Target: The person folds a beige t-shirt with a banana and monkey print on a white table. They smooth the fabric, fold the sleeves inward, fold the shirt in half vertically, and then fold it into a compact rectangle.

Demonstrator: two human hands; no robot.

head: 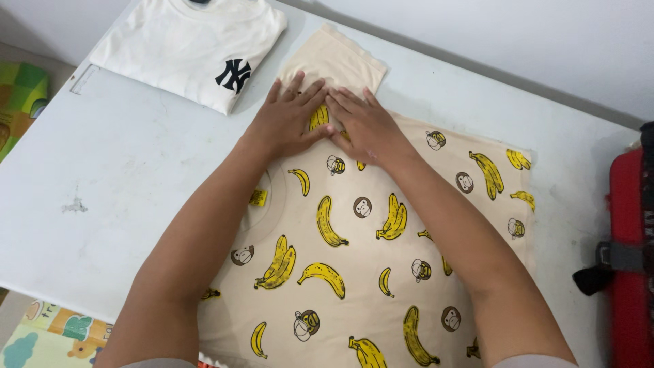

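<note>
A cream shirt (pixel 381 272) printed with yellow bananas and small monkey heads lies spread flat on a white table (pixel 116 177). Its far sleeve (pixel 334 58) sticks out plain toward the wall. My left hand (pixel 289 116) and my right hand (pixel 364 123) lie palms down side by side on the shirt near that sleeve, fingers spread and pointing away from me, the two hands touching. Neither hand grips anything. My forearms cover part of the shirt's middle.
A folded white shirt (pixel 191 44) with a dark emblem lies at the table's far left. A red case (pixel 630 266) with a black strap stands past the right edge. A colourful play mat (pixel 48 337) shows on the floor at lower left.
</note>
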